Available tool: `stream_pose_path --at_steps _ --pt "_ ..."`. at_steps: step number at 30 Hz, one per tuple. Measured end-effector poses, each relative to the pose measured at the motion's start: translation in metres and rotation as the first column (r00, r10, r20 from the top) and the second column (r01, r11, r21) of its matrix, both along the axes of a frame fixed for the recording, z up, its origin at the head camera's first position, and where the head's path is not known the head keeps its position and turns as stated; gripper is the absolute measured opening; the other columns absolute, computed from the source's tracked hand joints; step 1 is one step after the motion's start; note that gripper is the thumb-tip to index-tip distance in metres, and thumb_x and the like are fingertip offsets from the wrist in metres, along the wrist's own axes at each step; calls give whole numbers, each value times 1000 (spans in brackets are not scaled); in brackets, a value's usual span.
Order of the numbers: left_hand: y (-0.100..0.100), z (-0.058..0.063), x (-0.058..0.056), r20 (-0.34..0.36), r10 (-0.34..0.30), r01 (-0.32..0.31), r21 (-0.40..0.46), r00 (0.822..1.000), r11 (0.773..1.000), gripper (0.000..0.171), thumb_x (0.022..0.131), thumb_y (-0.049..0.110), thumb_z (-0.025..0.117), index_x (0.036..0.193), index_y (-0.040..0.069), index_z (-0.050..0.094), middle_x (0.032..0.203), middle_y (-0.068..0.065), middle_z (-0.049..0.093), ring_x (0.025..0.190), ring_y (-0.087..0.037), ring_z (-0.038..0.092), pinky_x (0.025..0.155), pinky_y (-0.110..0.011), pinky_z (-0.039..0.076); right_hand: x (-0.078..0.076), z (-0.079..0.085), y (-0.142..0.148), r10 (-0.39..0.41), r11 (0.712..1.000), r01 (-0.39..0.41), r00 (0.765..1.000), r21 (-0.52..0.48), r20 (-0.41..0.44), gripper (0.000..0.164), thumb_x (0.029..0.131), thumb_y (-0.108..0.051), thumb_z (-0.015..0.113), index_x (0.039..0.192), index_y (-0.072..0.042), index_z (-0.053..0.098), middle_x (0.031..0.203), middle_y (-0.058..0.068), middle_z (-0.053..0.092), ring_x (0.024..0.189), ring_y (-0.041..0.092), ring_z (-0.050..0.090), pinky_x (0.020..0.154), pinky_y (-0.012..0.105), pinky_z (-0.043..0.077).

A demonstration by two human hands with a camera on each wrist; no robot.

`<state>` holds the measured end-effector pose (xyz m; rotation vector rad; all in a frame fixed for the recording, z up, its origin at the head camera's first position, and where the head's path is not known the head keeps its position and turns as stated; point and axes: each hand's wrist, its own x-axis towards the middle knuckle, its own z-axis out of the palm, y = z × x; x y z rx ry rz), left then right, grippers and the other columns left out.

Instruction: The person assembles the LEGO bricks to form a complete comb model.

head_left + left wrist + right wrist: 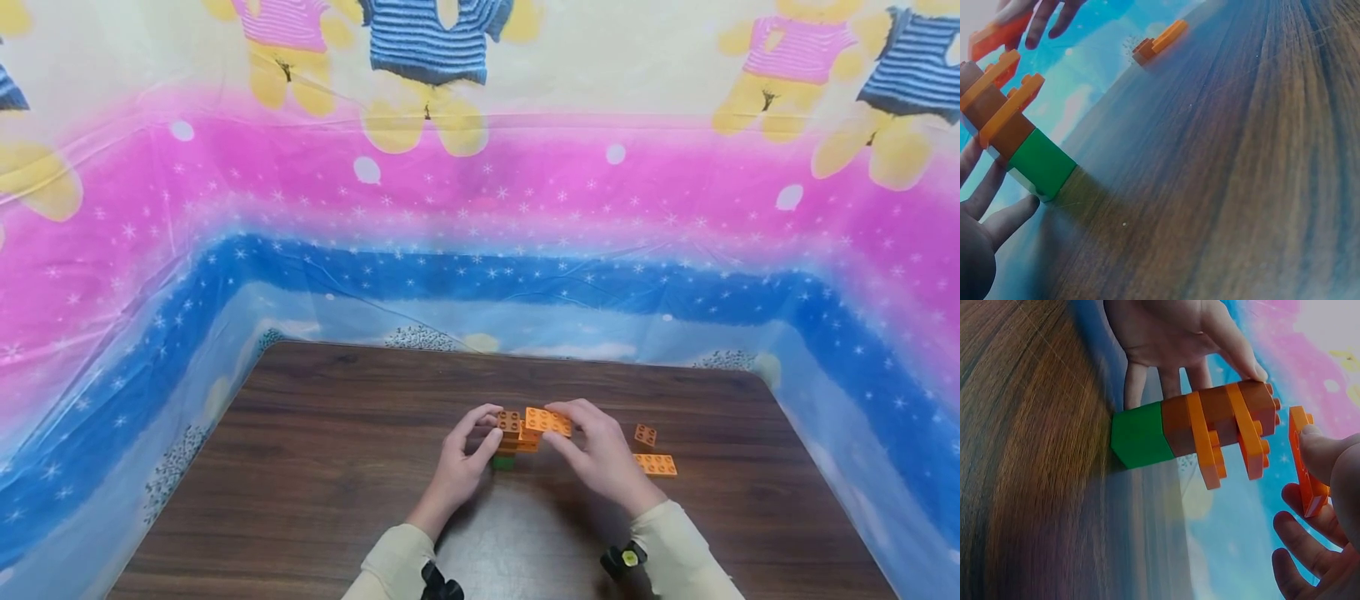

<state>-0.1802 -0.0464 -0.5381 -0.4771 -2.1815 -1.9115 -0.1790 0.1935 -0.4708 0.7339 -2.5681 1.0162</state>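
Observation:
A small tower of toy building bricks (509, 423) stands upright on the table. At its base is a green brick (1140, 436); brown bricks (1216, 406) alternate above it with two orange plates that jut out to one side. My left hand (459, 457) steadies the tower, thumb near its top brown brick and fingers around the far side. Between thumb and fingers, my right hand (600, 446) pinches a loose orange plate (546, 420). In the right wrist view this plate is just beyond the tower's studded top, with a gap between them.
On the right of the wooden table (322, 442), near my right hand, lie a brown brick (645, 434) and another orange plate (657, 465). A patterned pink and blue cloth (480, 200) hangs around the table's back and sides.

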Motion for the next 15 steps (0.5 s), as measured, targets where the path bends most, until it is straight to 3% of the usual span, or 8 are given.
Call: stream_pose_path --at_steps 8,15 --pt "0 0 1 6 3 -3 -7 1000 1000 34 107 23 63 140 27 63 122 -2 68 117 -22 67 99 -44 53 -2 2 -10 37 999 -37 999 -13 28 37 99 -24 77 133 -14 69 123 -2 69 109 12 67 90 48 59" --pt "0 2 0 14 -8 8 -3 1000 1000 36 107 23 63 142 15 62 120 -2 69 118 -23 67 99 -43 53 -3 3 -18 48 999 -48 997 -16 54 37 98 -26 77 133 -15 69 120 -6 68 104 8 65 88 46 60"
